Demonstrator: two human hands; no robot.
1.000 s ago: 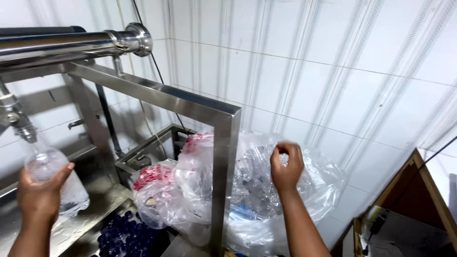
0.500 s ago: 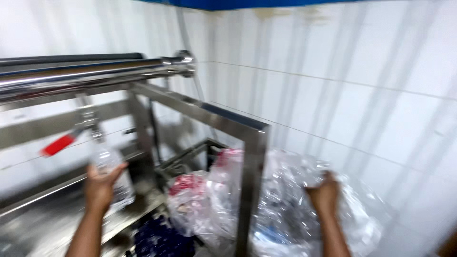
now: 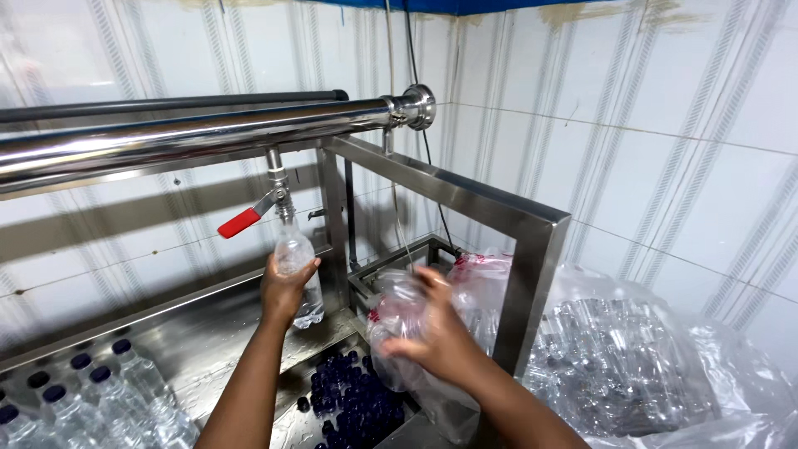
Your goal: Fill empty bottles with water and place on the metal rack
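While the left hand [image 3: 285,287] grips a bottle [image 3: 298,270] — raised under the tap [image 3: 278,189] — the right hand [image 3: 432,333] clasps another bottle [image 3: 397,312].

Our left hand [image 3: 285,287] holds a bottle [image 3: 298,270] up under the tap [image 3: 278,191] below the overhead pipe [image 3: 208,133]. Right hand [image 3: 436,337] holds an empty bottle [image 3: 399,320] right of it, above loose caps [image 3: 357,403]. Capped bottles [image 3: 100,399] stand far left; bagged bottles [image 3: 623,366] right, behind the frame post [image 3: 519,308].

Support: stainless steel trough bench [image 3: 208,333], running from 9 o'clock toward centre.
On it, 8 o'clock: capped clear bottles [image 3: 108,399], upright, close together.
On it, 6 o'clock: loose dark blue caps [image 3: 353,403], heaped.
Surface: bare steel between, reflective.
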